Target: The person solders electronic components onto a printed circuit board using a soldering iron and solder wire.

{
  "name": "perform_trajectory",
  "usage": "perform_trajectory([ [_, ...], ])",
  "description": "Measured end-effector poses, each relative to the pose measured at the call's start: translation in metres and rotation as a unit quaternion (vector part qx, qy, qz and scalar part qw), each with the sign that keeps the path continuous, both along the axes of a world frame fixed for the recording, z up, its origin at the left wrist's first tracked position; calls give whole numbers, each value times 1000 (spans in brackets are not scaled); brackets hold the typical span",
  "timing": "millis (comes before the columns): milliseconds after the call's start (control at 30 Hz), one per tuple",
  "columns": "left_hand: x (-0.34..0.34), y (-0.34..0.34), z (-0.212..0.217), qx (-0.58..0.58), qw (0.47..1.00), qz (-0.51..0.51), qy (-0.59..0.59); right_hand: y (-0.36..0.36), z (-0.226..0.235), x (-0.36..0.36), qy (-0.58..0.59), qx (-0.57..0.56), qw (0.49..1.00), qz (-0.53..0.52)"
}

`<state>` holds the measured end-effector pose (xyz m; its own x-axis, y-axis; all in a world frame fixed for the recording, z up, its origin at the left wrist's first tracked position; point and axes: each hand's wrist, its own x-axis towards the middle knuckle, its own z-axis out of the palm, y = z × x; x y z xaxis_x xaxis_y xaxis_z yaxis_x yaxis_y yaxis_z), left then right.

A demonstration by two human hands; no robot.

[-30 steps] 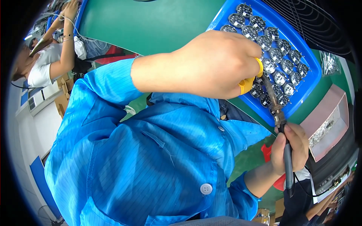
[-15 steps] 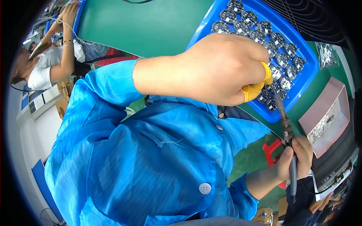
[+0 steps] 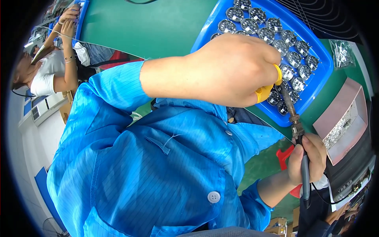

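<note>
Since the earlier frame, our right hand (image 3: 307, 161) has drawn slightly closer to the blue tray (image 3: 316, 85), wrapped shut around the dark handle of the soldering iron (image 3: 297, 130), whose tip points far toward the tray's near corner. Our left hand (image 3: 233, 69) is clenched over the tray's near-left part, yellow-capped fingertips (image 3: 269, 87) pinched together; what they pinch we cannot tell. Round metal parts (image 3: 290, 55) fill the tray on the green table (image 3: 154, 27). To the right sits a pink box (image 3: 340, 114).
</note>
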<state>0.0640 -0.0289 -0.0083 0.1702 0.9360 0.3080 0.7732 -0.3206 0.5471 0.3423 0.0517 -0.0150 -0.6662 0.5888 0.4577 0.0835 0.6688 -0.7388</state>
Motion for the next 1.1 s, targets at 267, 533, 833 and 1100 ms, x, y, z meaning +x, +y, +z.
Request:
perform_trajectory([
  [267, 1, 0, 2, -3, 1000, 6, 10, 4, 3, 0, -5, -30, 999, 10],
  [533, 2, -1, 2, -10, 1000, 3, 21, 8, 1, -3, -1, -26, 999, 24],
  [833, -1, 2, 9, -18, 1000, 22, -10, 11, 5, 5, 17, -7, 999, 28],
  [1100, 11, 8, -2, 37, 998, -21, -48, 9, 3, 30, 33, 15, 999, -19],
])
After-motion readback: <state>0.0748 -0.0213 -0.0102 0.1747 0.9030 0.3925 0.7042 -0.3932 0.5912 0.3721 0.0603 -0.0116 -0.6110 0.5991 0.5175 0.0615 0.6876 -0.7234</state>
